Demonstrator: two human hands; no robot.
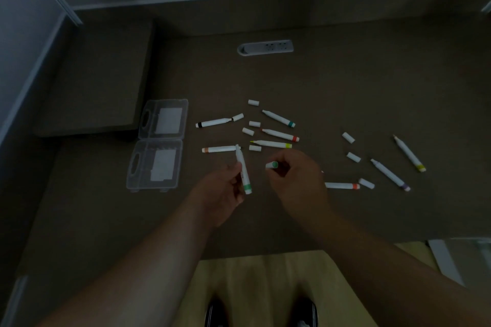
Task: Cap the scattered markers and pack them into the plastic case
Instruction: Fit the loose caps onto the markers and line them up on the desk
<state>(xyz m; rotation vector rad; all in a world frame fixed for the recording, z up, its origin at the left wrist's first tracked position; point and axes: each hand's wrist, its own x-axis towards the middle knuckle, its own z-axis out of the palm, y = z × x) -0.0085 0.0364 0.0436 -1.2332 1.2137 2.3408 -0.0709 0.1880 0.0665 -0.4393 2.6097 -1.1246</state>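
Two hands over the desk (345,82): left (225,186) gripping a green-banded marker (243,170), right (295,175) pinching its cap (272,165).

My bench (345,82) was dull brown, my marker (243,167) white with a green band, the cap (272,165) in my other fingers white with a green end, the loose caps (253,103) plain white, the case (159,145) clear.

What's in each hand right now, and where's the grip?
Left hand grips the green-banded marker around mid-barrel, uncapped tip pointing away. Right hand pinches a green-ended cap by one end; the green end sticks out.
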